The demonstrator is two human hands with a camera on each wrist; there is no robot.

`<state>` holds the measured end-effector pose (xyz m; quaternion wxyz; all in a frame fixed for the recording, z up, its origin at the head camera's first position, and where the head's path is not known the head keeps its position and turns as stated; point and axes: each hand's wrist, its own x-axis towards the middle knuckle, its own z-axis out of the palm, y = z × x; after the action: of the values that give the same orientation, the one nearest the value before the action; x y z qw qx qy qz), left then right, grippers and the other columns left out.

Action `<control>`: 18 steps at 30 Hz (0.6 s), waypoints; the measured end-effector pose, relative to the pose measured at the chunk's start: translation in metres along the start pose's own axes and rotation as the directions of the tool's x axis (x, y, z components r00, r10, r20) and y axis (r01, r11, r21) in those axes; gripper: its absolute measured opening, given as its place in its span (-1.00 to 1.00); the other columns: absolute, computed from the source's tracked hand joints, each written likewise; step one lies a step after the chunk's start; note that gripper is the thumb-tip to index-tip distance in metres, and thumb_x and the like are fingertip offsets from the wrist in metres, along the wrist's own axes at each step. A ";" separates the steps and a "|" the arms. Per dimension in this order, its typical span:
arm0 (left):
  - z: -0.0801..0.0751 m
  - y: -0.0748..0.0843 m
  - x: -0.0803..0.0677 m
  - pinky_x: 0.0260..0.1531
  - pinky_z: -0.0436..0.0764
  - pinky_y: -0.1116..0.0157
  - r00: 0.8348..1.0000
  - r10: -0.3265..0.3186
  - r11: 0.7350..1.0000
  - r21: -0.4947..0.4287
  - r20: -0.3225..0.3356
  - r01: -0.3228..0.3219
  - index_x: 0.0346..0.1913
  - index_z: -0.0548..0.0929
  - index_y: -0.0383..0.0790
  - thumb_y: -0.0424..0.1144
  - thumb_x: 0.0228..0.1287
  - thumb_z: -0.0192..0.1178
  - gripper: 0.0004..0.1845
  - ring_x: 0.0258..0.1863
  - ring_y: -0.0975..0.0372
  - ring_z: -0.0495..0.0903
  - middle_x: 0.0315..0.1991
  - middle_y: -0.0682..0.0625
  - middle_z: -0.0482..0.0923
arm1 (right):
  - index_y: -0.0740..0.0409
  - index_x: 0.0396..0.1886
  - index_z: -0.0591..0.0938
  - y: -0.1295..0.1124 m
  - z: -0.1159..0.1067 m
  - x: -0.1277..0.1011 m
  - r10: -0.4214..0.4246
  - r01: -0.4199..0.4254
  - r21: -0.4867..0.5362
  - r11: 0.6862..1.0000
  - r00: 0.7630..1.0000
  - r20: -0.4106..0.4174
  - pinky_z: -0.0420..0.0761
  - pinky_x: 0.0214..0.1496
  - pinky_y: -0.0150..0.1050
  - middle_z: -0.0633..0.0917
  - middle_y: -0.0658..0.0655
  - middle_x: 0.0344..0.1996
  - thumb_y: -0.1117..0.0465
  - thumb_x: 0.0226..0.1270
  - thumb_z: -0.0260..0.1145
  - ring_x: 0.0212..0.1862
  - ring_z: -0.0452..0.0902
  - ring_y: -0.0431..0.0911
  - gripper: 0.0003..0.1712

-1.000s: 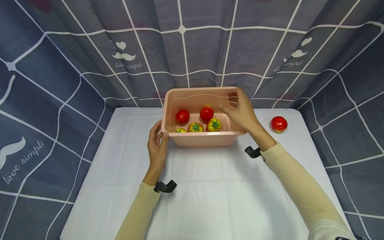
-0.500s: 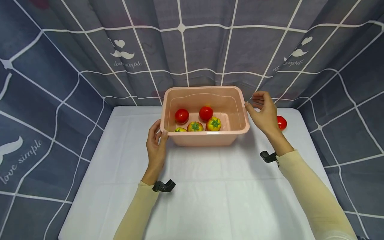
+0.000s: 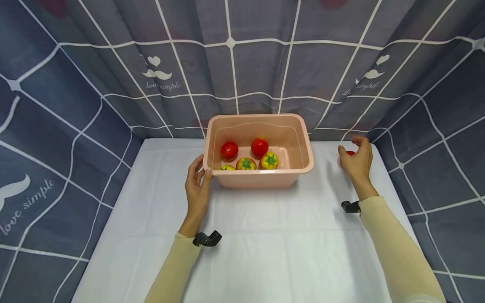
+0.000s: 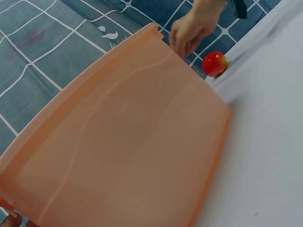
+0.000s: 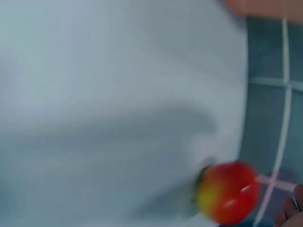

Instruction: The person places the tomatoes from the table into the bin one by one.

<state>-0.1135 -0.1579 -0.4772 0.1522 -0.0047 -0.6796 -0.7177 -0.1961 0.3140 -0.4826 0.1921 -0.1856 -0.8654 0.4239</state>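
Note:
A pink plastic basin (image 3: 261, 179) stands at the back middle of the white table and holds several tomatoes, red ones (image 3: 229, 150) and yellow-red ones (image 3: 269, 160). My left hand (image 3: 198, 176) holds the basin's front left corner, thumb on the rim. My right hand (image 3: 352, 146) hovers over a loose red tomato (image 3: 349, 153) on the table to the basin's right, fingers loosely curled. The left wrist view shows that hand (image 4: 191, 28) just above the tomato (image 4: 214, 63), not touching it. In the right wrist view the tomato (image 5: 229, 191) is blurred, with fingertips (image 5: 291, 210) beside it.
The white table (image 3: 265, 235) is walled on three sides by a grey-blue checked curtain (image 3: 242, 63). The loose tomato lies near the table's back right edge, close to the curtain.
My right hand left the inside of the basin, passed over its right rim and moved right, down over the loose tomato. The left hand and basin stayed put.

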 end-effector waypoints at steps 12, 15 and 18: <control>-0.001 -0.001 0.000 0.30 0.67 0.50 1.000 0.001 1.000 -0.011 0.002 -0.001 0.60 0.39 -0.07 -0.37 0.61 0.19 -0.41 0.49 -0.10 0.49 0.56 -0.06 0.38 | 0.08 0.70 0.14 0.048 0.001 -0.002 0.239 -0.233 -0.071 0.970 0.968 0.083 0.32 0.75 0.23 0.24 0.32 0.65 -0.04 0.47 0.36 0.69 0.14 0.20 -0.04; -0.001 -0.001 0.000 0.28 0.68 0.49 1.000 -0.002 1.000 -0.013 0.004 0.002 0.61 0.38 -0.07 -0.40 0.62 0.18 -0.40 0.49 -0.12 0.49 0.56 -0.06 0.37 | 0.08 0.71 0.11 0.051 0.003 -0.001 0.246 -0.239 -0.080 0.968 0.964 0.098 0.32 0.74 0.28 0.20 0.32 0.68 -0.04 0.47 0.37 0.70 0.11 0.22 -0.01; -0.001 -0.001 0.000 0.29 0.69 0.47 1.000 -0.003 1.000 -0.017 0.003 0.004 0.61 0.38 -0.07 -0.39 0.62 0.18 -0.40 0.50 -0.12 0.48 0.56 -0.06 0.37 | 0.09 0.72 0.11 0.053 0.006 0.000 0.245 -0.235 -0.090 0.968 0.963 0.111 0.31 0.73 0.32 0.20 0.34 0.68 -0.02 0.46 0.38 0.70 0.12 0.26 0.00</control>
<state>-0.1138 -0.1585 -0.4783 0.1499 -0.0057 -0.6738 -0.7235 -0.1905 0.3398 -0.5286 0.0795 -0.2702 -0.8620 0.4215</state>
